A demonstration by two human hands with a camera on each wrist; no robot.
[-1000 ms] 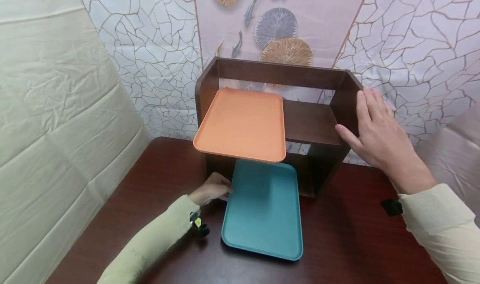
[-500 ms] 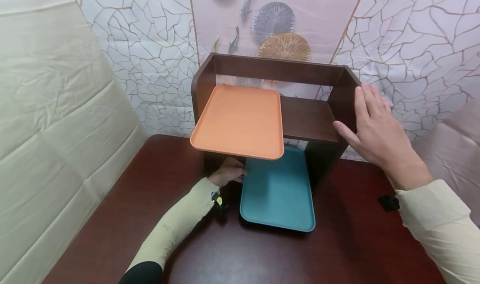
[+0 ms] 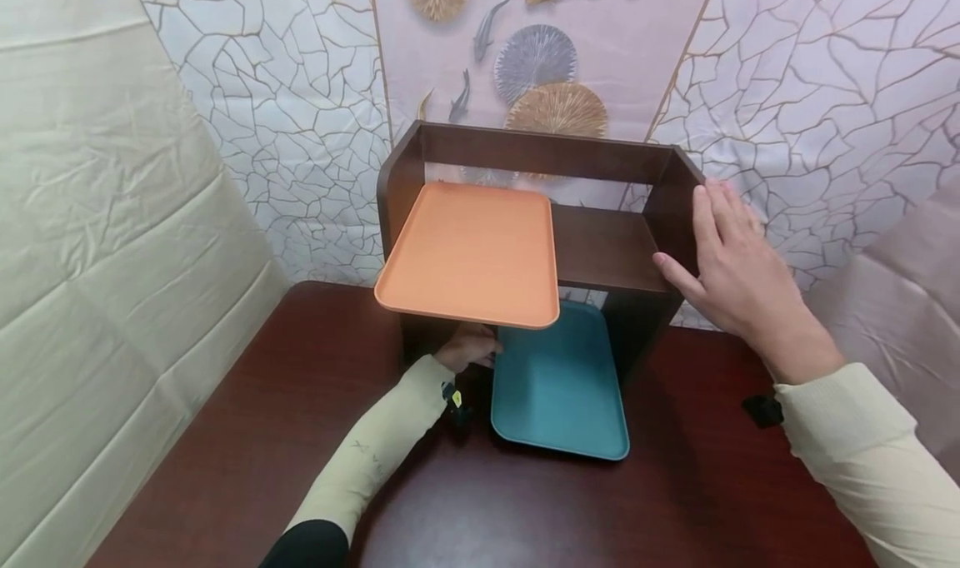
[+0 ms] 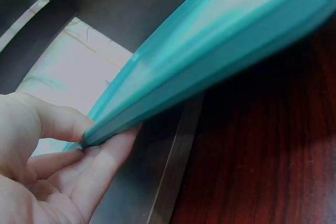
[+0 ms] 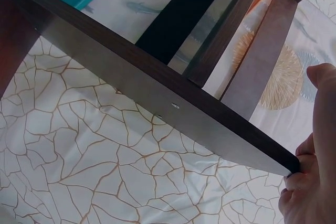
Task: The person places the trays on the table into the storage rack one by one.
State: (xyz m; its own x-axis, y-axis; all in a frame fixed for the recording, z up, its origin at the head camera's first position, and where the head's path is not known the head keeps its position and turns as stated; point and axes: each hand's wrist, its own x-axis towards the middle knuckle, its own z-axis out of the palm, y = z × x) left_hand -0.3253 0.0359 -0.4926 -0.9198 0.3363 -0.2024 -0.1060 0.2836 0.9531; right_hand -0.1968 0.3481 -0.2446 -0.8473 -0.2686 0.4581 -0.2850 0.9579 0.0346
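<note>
A teal tray (image 3: 558, 393) lies partly inside the lower level of a dark brown two-level shelf (image 3: 611, 247), its near end sticking out over the table. My left hand (image 3: 468, 347) pinches the tray's left edge. In the left wrist view, the thumb is above the teal rim (image 4: 173, 85) and the fingers (image 4: 107, 163) are below it. On the upper level sits an orange tray (image 3: 476, 256), overhanging the front. My right hand (image 3: 738, 264) rests against the top of the shelf's right side panel (image 5: 157, 85), fingers extended in the head view and thumb apart.
The shelf stands on a dark reddish-brown table (image 3: 315, 385). Behind it hangs a patterned cloth (image 3: 555, 60) with fish and round designs. A pale fabric wall (image 3: 112, 260) borders the left side. The orange tray overhangs my left hand's working area.
The teal tray has slid away from me and a little right, further into the lower level, with my left hand gripping its edge. The right hand stays on the panel.
</note>
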